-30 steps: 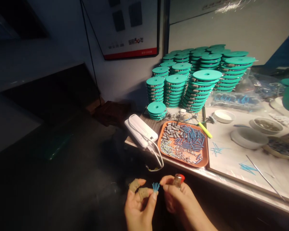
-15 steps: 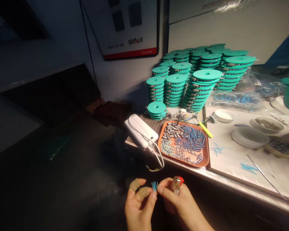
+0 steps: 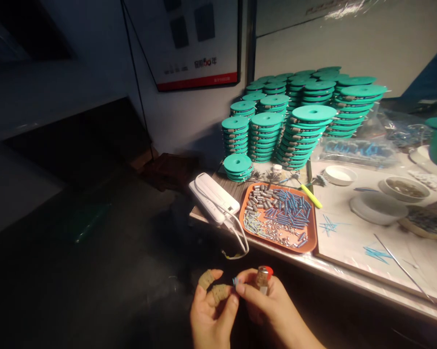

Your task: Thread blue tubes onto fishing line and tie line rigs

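Note:
My left hand (image 3: 214,312), with tan tape wrapped round two of its fingers, pinches a small bundle of thin blue tubes (image 3: 235,281) between thumb and fingertip. Only the tips of the bundle show. Against it from the other side, the thumb and index finger of my right hand (image 3: 267,303) are closed at the tubes. A lighter (image 3: 264,274) with a metal top and red button is tucked in the same right hand, its lower part hidden by the fingers. Both hands are in front of the table's near edge, below an orange tray (image 3: 313,245).
The tray holds grey metal cylinders, ribbed blue pieces and small silver parts. Left of it lies a white power bank (image 3: 214,198) with a cable. Stacked green spools (image 3: 267,119) stand behind. A yellow-handled tool (image 3: 311,196), loose blue tubes (image 3: 376,254), a metal rod (image 3: 402,266) and bowls (image 3: 403,189) lie rightward.
My right fingers have moved left onto the blue tubes, which were fanned out upright and now show only at their tips. The lighter has shifted slightly left with the hand.

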Demonstrator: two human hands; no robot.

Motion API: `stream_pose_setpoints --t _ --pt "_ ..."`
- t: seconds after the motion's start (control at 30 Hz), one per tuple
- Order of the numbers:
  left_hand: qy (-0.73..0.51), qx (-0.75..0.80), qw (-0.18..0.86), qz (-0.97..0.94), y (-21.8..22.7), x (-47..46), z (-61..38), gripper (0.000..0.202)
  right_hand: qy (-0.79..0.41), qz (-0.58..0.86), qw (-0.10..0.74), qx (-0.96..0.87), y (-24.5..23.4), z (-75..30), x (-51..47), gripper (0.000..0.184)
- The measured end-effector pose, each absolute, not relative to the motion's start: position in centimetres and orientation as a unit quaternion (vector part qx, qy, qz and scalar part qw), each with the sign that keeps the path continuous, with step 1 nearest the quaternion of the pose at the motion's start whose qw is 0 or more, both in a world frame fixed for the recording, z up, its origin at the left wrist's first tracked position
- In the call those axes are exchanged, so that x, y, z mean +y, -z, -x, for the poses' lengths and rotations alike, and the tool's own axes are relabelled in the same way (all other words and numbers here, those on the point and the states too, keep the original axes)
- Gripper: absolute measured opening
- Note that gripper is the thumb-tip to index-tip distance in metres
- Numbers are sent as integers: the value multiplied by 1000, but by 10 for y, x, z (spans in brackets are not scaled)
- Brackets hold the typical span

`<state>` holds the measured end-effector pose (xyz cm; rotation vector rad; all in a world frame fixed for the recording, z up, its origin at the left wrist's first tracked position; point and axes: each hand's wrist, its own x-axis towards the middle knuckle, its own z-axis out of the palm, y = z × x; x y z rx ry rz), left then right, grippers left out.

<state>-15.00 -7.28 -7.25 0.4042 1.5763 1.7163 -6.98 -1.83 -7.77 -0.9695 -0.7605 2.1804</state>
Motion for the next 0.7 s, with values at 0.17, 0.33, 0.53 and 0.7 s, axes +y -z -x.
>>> stream_pose_setpoints --t 0.17,0.33,0.53,0.7 --pt "-679 618 367 -149 75 -72 149 46 -829 379 301 -280 78 70 -19 39" --pt "-680 622 363 -135 73 -72 149 47 -837 370 304 -266 79 72 -20 37" --pt "-667 635 363 -145 65 -77 159 47 -852 323 278 -306 82 65 -16 35" --pt "-638 663 353 -166 55 -92 183 45 -875 286 151 -360 84 67 -6 53"
